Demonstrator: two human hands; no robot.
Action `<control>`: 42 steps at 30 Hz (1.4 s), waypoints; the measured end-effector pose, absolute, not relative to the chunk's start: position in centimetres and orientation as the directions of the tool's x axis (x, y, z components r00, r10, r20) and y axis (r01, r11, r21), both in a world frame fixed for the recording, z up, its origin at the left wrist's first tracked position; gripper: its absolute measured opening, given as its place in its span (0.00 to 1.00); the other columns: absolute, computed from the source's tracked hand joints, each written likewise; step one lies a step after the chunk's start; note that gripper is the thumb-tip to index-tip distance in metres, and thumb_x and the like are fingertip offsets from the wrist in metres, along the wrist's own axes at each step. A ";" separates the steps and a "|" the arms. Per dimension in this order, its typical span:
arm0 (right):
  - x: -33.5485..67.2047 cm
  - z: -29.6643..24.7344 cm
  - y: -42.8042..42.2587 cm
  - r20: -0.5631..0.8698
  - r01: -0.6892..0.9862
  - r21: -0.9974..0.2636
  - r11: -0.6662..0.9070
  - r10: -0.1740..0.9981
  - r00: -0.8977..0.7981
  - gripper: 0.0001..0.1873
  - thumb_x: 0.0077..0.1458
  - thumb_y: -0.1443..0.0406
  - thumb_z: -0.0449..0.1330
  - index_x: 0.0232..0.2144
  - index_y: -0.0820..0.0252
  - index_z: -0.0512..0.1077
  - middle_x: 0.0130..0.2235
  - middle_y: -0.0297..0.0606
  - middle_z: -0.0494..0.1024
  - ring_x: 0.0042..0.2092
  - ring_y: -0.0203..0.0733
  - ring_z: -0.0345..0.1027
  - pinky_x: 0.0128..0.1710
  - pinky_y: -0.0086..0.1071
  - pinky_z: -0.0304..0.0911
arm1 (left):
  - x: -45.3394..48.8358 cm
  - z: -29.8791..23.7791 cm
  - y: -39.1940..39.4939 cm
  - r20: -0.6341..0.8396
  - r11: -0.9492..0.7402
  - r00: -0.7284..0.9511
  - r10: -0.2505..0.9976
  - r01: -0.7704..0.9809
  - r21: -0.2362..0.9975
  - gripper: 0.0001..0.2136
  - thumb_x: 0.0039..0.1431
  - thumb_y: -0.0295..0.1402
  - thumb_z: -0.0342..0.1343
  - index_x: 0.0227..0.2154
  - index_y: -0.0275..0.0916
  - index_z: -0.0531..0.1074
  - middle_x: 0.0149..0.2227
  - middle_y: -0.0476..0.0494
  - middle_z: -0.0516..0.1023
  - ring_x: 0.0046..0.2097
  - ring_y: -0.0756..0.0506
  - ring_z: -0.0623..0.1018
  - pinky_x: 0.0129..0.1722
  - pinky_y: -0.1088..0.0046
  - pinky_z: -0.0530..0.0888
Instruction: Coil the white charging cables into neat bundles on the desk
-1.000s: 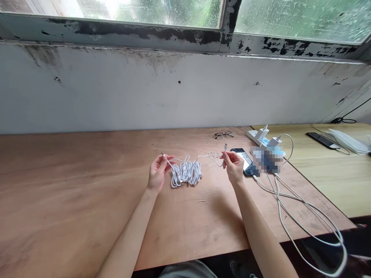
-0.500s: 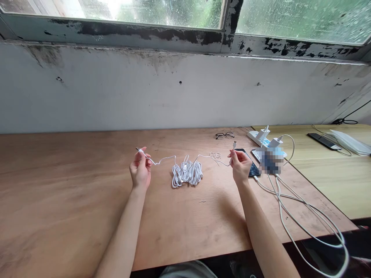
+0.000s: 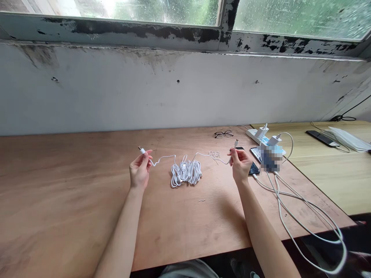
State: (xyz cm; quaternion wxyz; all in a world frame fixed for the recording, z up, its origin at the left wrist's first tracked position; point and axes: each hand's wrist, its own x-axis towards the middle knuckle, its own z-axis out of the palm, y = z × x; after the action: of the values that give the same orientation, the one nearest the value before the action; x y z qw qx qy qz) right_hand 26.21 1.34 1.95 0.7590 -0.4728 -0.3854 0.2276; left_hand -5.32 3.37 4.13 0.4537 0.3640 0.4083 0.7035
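Note:
My left hand (image 3: 139, 170) pinches one end of a white USB cable (image 3: 165, 156), its plug with a metal tip pointing up and left. The other end is pinched in my right hand (image 3: 240, 164), where a small white connector sticks up above the fingertips. Between the hands the cable sags in loose waves. It passes over or behind coiled white cables (image 3: 186, 172) bundled on the table; whether it runs into the bundle I cannot make out. Both hands are raised over the wooden table (image 3: 72, 193).
Glasses (image 3: 223, 134) lie at the back. Small twist ties (image 3: 214, 155) are piled near my right hand; a single tie (image 3: 202, 200) lies in front. On the right are a power strip (image 3: 252, 133) with chargers, phones (image 3: 254, 169) and long looping cables (image 3: 311, 212). Another phone (image 3: 321, 138) lies farther right.
My left hand has turned its plug so that the white body and metal tip show more clearly. My right hand's connector now tilts slightly to the right. The view has shifted a little.

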 end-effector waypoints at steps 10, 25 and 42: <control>24.4 2.3 0.6 0.442 0.068 -0.877 0.475 0.744 0.501 0.15 0.47 0.55 0.62 0.24 0.61 0.68 0.23 0.33 0.74 0.16 0.29 0.59 0.14 0.26 0.56 | -4.1 4.4 2.8 0.233 -0.299 -0.277 0.932 -0.230 0.926 0.14 0.40 0.39 0.66 0.30 0.37 0.79 0.26 0.48 0.75 0.23 0.57 0.67 0.24 0.82 0.67; 22.7 0.5 -0.3 0.646 0.348 -0.761 0.548 0.696 0.315 0.05 0.51 0.64 0.60 0.25 0.57 0.71 0.25 0.34 0.77 0.26 0.37 0.72 0.28 0.33 0.71 | -1.2 2.4 1.1 0.621 -0.596 0.055 0.782 0.361 0.718 0.05 0.52 0.34 0.58 0.30 0.43 0.79 0.31 0.45 0.81 0.31 0.47 0.78 0.32 0.73 0.72; 22.4 0.6 -0.6 0.660 0.337 -0.739 0.583 0.727 0.191 0.08 0.54 0.63 0.57 0.25 0.56 0.71 0.29 0.37 0.79 0.35 0.42 0.74 0.35 0.39 0.71 | -0.3 2.4 0.4 0.594 -0.605 0.142 0.792 0.324 0.728 0.09 0.55 0.37 0.55 0.31 0.43 0.79 0.31 0.44 0.81 0.32 0.46 0.79 0.31 0.75 0.72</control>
State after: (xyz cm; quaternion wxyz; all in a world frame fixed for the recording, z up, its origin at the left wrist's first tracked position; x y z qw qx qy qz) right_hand 22.37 -0.62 0.56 0.6403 -0.4305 -0.6177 0.1521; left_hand -0.29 0.45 2.42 0.2208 0.7226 0.3860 0.5293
